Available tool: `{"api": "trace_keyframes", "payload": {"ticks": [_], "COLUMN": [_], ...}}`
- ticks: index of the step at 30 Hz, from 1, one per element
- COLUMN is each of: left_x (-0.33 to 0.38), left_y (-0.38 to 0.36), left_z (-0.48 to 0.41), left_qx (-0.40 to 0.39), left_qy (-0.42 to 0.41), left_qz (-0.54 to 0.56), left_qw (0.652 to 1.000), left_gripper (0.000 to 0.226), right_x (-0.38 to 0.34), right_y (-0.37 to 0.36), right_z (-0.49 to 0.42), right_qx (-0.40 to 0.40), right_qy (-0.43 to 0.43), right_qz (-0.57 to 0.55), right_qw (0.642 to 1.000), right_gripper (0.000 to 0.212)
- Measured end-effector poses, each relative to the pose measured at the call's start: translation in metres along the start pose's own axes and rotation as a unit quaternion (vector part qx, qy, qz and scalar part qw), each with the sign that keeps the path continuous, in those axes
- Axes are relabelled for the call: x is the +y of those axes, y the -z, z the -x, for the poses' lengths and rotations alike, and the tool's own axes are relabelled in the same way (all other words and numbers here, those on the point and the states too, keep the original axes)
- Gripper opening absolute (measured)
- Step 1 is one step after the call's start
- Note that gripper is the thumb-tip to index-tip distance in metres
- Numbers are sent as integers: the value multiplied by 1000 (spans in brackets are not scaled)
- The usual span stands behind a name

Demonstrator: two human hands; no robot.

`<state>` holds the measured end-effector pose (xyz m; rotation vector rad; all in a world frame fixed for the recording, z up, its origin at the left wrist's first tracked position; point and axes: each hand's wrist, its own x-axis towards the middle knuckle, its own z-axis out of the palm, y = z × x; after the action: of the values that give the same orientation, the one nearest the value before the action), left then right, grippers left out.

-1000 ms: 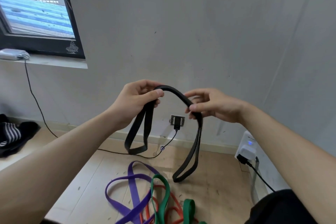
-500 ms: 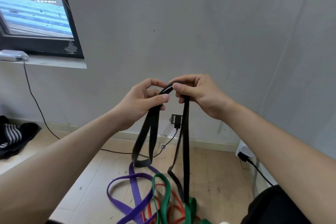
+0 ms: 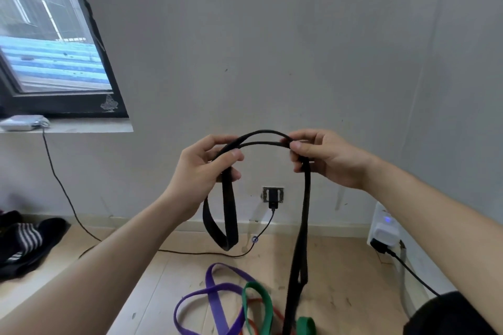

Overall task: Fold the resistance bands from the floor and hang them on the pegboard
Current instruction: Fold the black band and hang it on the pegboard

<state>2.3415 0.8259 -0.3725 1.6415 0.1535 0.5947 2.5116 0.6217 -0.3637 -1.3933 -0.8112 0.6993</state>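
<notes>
No text, brand, number or sign can be read anywhere in the head view. A small pale sticker or emblem (image 3: 109, 104) sits in the lower right corner of the black-framed window glass (image 3: 49, 43), but its shape is too blurred to make out as lettering. The white plug-in adapter (image 3: 384, 228) low on the grey wall at the right carries a small blue light and no legible marking. The flat black rubber resistance band (image 3: 230, 215) shows no printing on its visible surface.
</notes>
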Motion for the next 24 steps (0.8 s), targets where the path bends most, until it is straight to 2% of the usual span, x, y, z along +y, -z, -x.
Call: {"api": "trace_keyframes", "payload": {"ticks": [2, 4, 7, 13, 16, 21, 24], "left_x": [2, 3, 4, 4, 3, -3, -10], "left_y": [-1, -2, -9, -16, -13, -5, 3], "left_z": [0, 0, 4, 5, 5, 5, 3], "left_qx": [0, -9, -33, -37, -55, -86, -119], "left_qy": [8, 18, 29, 43, 56, 49, 65], "left_qz": [16, 25, 16, 18, 6, -27, -92], "left_qw": [1000, 999, 999, 998, 997, 995, 987], "left_gripper": [17, 17, 17, 18, 18, 20, 24], "right_x": [4, 7, 4, 0, -2, -2, -4], "right_y": [0, -5, -27, -61, -58, -53, -51], "right_z": [2, 3, 5, 0, 0, 0, -1], "right_qx": [-39, -74, -109, -3, -5, -34, -17], "right_qy": [-35, -57, -35, 75, 70, 40, 39], "right_qz": [30, 52, 74, 108, 100, 49, 14], "right_qw": [998, 994, 991, 991, 993, 997, 999], "right_gripper": [31, 43, 52, 29, 21, 25, 27]}}
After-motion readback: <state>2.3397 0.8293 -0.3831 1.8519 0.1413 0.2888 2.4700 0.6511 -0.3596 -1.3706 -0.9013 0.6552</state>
